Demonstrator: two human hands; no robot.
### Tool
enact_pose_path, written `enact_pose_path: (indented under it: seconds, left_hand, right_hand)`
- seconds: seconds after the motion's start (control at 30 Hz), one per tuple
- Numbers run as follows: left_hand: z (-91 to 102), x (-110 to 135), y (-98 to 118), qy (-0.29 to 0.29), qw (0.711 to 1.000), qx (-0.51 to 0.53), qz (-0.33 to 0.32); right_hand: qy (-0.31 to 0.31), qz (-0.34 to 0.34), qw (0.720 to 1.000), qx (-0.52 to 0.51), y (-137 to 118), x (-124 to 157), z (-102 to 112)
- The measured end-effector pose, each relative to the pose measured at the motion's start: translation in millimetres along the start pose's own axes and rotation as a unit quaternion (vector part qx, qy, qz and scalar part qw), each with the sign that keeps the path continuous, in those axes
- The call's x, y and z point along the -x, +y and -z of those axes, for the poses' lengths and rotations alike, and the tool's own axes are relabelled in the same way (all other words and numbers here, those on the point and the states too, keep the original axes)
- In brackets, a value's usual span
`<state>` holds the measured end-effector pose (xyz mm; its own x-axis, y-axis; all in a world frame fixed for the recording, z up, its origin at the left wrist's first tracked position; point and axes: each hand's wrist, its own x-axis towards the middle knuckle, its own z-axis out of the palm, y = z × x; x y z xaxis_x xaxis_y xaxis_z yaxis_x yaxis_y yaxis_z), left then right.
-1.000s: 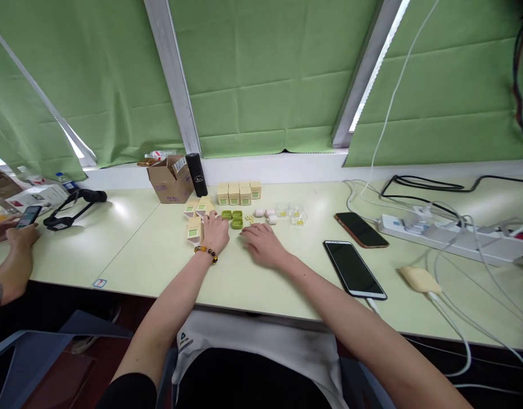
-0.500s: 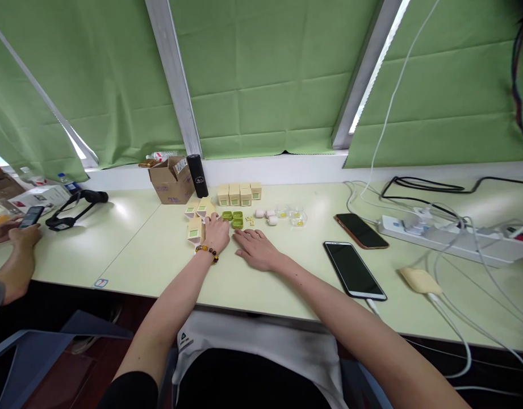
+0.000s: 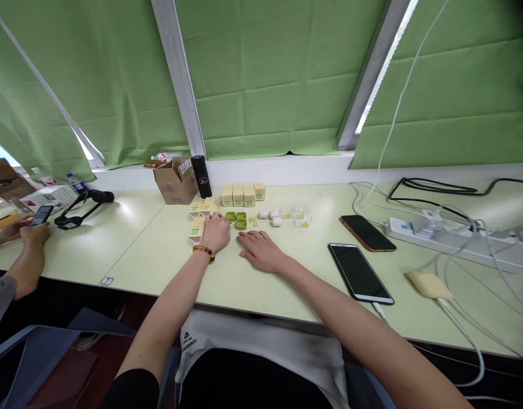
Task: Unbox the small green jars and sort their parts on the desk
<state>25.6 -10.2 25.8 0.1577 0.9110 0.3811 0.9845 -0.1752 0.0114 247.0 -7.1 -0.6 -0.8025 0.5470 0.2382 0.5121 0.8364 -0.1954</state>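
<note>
My left hand [image 3: 217, 232] rests palm down beside a small cream box with open flaps [image 3: 196, 232]. Its fingers are apart, their tips touching or very near that box. Two similar boxes [image 3: 202, 208] stand just behind it. To the right of the fingers sit small green containers [image 3: 241, 220] and tiny yellow pieces [image 3: 253, 221]. My right hand [image 3: 261, 250] lies flat on the table in front of these, fingers stretched out and holding nothing. Pale pink cylinders [image 3: 275, 219] and clear cups [image 3: 301, 218] with yellow bits inside lie further right.
Several cream boxes [image 3: 243, 196] form a row at the back, near a cardboard box [image 3: 176, 184] and a black cylinder [image 3: 201, 177]. Two phones [image 3: 360, 272], a power strip [image 3: 448, 244] and cables lie right. At the far left, another person's hands [image 3: 31, 232] hold a phone.
The whole view has shifted slightly, so things sit a little further right. My left hand has drawn slightly left relative to the green containers. My right hand stays flat on the table.
</note>
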Motion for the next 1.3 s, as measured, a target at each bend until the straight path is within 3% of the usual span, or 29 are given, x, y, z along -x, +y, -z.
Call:
enact_pose_path:
  seconds: [0.27,0.43,0.63,0.8,1.1,1.17,1.3]
  left_hand:
    - [37.3,1,41,0.036,0.998,0.026,-0.050]
    - [48.7,-42,63,0.066,0.996,0.021,-0.050]
    - [13.0,-125,56,0.015,1.000,-0.013,0.005]
    - [-21.1,-167,50,-0.016,1.000,-0.010,-0.002]
    - [-48.8,-210,55,-0.072,0.997,0.007,0.037]
    - [-51.3,-213,56,-0.083,0.996,0.002,0.025]
    - [-56.7,-210,61,-0.052,0.998,-0.006,-0.040]
  right_hand:
    - [0.037,0.021,0.999,0.004,1,1,-2]
    - [0.052,0.022,0.998,0.038,-2,1,1]
    - [0.025,-0.004,0.999,0.046,-5,5,7]
    - [0.025,-0.008,0.999,0.034,-8,5,7]
    - [0.010,0.009,0.999,0.030,-18,5,8]
    - [0.015,0.005,0.999,0.028,-18,6,9]
    - [0.023,-0.011,0.999,0.028,-17,5,12]
